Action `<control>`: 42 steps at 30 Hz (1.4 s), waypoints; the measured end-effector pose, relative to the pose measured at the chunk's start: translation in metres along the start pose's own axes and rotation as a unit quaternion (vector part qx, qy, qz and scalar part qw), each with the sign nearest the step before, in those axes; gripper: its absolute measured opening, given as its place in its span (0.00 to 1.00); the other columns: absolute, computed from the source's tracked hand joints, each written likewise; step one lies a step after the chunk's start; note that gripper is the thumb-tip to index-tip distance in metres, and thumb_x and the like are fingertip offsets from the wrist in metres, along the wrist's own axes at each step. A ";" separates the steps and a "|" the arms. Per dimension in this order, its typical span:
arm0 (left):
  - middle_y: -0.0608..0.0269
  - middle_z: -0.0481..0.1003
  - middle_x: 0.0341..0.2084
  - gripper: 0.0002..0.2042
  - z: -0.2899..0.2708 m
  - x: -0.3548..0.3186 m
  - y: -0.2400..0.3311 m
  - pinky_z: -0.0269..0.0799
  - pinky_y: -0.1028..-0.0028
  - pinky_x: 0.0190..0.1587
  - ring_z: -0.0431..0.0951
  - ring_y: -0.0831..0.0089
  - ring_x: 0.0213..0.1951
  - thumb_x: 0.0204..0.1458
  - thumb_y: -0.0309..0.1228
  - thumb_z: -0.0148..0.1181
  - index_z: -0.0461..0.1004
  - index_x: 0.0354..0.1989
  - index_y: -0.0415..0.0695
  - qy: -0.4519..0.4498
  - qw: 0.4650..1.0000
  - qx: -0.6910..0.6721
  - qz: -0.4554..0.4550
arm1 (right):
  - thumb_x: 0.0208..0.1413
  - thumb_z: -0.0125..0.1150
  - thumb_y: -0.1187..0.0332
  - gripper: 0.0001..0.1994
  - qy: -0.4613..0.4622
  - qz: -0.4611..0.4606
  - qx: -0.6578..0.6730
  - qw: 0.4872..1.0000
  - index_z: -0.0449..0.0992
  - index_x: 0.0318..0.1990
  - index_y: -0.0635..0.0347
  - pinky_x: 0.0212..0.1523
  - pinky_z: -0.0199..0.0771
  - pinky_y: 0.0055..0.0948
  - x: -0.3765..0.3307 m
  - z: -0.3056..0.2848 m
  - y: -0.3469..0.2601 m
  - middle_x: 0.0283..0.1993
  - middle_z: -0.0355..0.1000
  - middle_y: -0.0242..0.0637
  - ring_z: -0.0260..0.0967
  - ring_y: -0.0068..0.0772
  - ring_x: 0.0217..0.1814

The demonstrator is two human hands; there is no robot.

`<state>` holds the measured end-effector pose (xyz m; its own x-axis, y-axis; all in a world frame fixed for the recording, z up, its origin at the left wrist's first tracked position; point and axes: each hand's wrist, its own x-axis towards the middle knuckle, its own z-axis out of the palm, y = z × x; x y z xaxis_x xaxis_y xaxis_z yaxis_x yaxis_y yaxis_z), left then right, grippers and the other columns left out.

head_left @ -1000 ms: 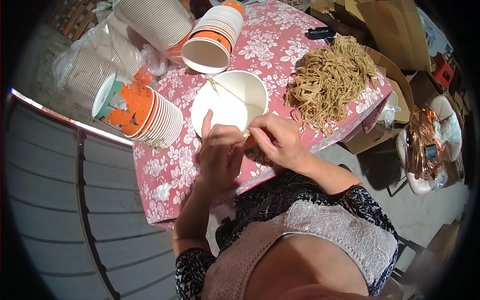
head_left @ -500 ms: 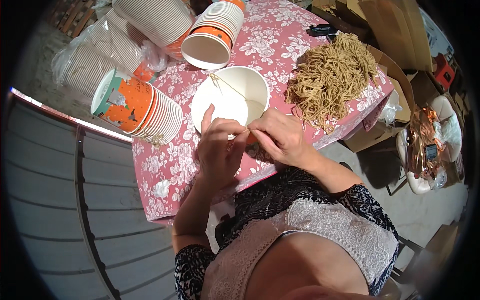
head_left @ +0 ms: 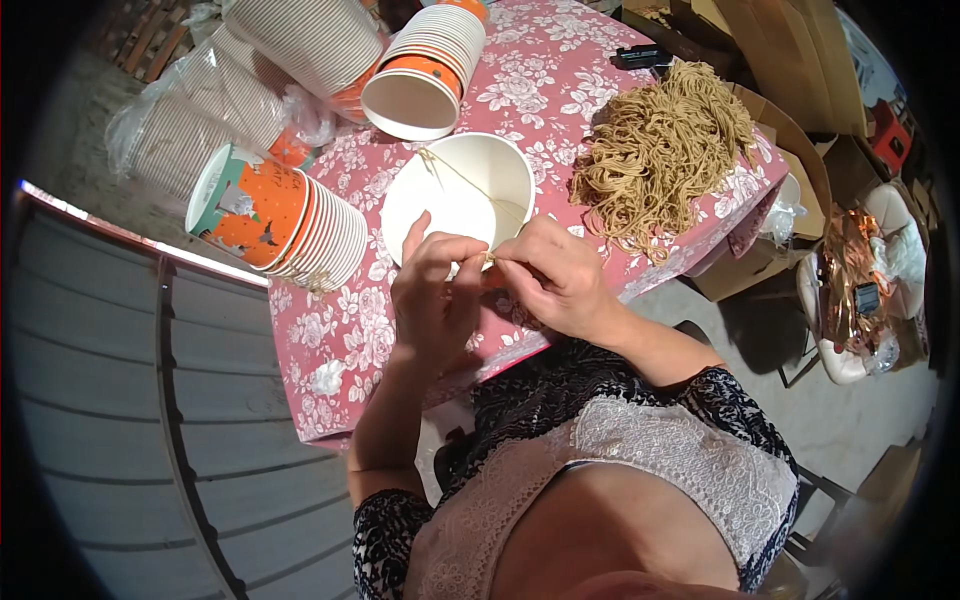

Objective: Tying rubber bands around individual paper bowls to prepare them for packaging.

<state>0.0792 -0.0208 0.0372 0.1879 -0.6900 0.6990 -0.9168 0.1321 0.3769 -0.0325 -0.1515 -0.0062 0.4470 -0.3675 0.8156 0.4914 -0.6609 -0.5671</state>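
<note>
A paper bucket, white inside with some orange showing outside, is tipped so that its mouth faces me. A thin tan cord runs across that mouth from the far rim toward the near rim. At the near rim my left hand pinches the cord between thumb and fingers, one finger raised along the bucket. My right hand is closed beside it, its fingertips at the same spot on the cord. The fingers partly cover the cord's end there. A heaped pile of tan cords lies to the right.
A stack of orange patterned buckets lies at the left, another stack behind. Plastic-wrapped stacks stand at the far left. On the flowered tablecloth are a white wad and a black object. Cardboard boxes stand right.
My fingertips have come slightly apart, and a bit of cord now shows between them. The right hand has shifted a little. The bucket stays nearly in place.
</note>
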 end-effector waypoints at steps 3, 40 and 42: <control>0.62 0.76 0.28 0.08 0.003 -0.003 0.000 0.57 0.44 0.64 0.78 0.66 0.30 0.55 0.20 0.56 0.69 0.41 0.43 0.019 1.000 0.001 -0.016 | 0.50 0.63 0.80 0.06 -0.004 0.044 0.044 0.998 0.77 0.36 0.62 0.25 0.66 0.29 -0.002 0.000 -0.001 0.26 0.65 0.37 0.66 0.31 0.25; 0.59 0.73 0.34 0.06 -0.002 0.001 0.000 0.49 0.35 0.66 0.78 0.61 0.42 0.55 0.18 0.52 0.65 0.39 0.41 -0.035 0.995 0.057 0.074 | 0.51 0.66 0.76 0.07 -0.053 0.002 -0.010 0.999 0.75 0.36 0.63 0.35 0.68 0.31 0.010 -0.032 0.005 0.32 0.67 0.39 0.67 0.37 0.35; 0.59 0.71 0.33 0.04 -0.001 0.000 -0.003 0.46 0.33 0.66 0.78 0.61 0.43 0.57 0.19 0.50 0.65 0.39 0.41 -0.035 0.994 0.054 0.085 | 0.52 0.65 0.77 0.06 -0.049 0.002 -0.014 0.999 0.74 0.35 0.64 0.35 0.68 0.32 0.009 -0.033 0.005 0.32 0.66 0.40 0.67 0.38 0.35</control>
<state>0.0820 -0.0206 0.0366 0.0052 -0.7124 0.7018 -0.9662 0.1774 0.1872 -0.0509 -0.1799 0.0019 0.5202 -0.3059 0.7973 0.4695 -0.6774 -0.5663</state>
